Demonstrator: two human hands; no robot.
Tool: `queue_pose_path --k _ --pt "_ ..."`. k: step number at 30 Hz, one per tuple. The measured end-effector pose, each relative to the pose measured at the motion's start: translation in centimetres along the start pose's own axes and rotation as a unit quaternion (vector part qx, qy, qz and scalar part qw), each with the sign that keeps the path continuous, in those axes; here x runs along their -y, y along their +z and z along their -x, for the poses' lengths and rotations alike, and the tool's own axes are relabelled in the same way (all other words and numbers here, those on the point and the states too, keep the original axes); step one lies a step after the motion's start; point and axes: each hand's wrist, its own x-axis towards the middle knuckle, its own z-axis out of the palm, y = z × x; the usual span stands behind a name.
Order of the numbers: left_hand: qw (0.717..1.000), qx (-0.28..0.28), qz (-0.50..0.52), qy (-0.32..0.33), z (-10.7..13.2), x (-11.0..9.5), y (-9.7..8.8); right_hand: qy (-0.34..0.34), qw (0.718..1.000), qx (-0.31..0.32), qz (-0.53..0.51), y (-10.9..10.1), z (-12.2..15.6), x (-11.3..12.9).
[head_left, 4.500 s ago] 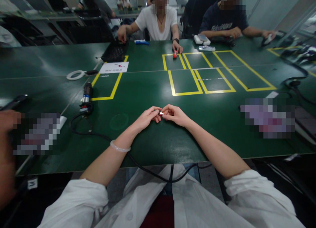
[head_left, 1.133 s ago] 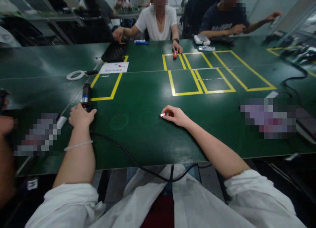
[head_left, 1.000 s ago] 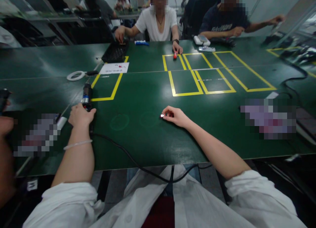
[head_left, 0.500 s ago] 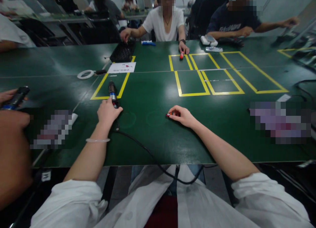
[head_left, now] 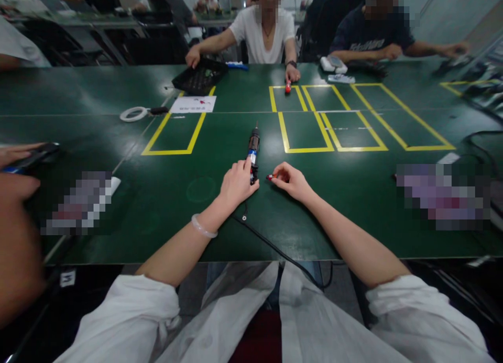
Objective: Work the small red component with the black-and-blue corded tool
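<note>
My left hand (head_left: 237,185) is closed around the rear of an electric screwdriver (head_left: 254,143), dark with a blue and silver band. The screwdriver lies low over the green table, its thin bit pointing away from me. A black cord (head_left: 271,241) runs from its back end over the table's front edge. Just to the right, my right hand (head_left: 293,182) pinches a small red-and-dark piece (head_left: 270,177) whose kind I cannot make out; the fingers cover much of it. A narrow gap separates the two hands.
Yellow tape outlines (head_left: 306,150) mark the green table (head_left: 220,237). Across it, a person holds a black tray (head_left: 202,76) and touches a small red object (head_left: 288,87). A paper sheet (head_left: 193,104) and white cable coil (head_left: 134,113) lie at left. A neighbour's hand (head_left: 18,156) is far left.
My left hand has carried the electric screwdriver right, from the left tape outline to beside my right hand. My right hand has barely moved. The person opposite has tilted the black tray.
</note>
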Motion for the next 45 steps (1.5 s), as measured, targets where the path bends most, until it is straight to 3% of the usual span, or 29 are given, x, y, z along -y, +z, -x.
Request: queue_pose_path --k 6,18,31,45 --pt "0.999 0.005 0.018 0.042 0.1 -1.3 0.3 -0.012 1.0 -0.016 0.005 -0.2 0.0 0.2" --pt "0.997 0.014 0.029 0.074 0.7 -2.3 0.0 -0.084 0.99 0.031 0.108 -0.1 0.0 0.1" --pt "0.998 0.017 0.05 0.028 0.9 -2.6 0.3 -0.065 0.99 0.019 0.125 -0.4 0.2 0.7" --pt "1.0 0.007 0.029 -0.001 0.3 -2.7 0.2 -0.042 0.997 0.001 0.059 -0.3 0.4 0.8"
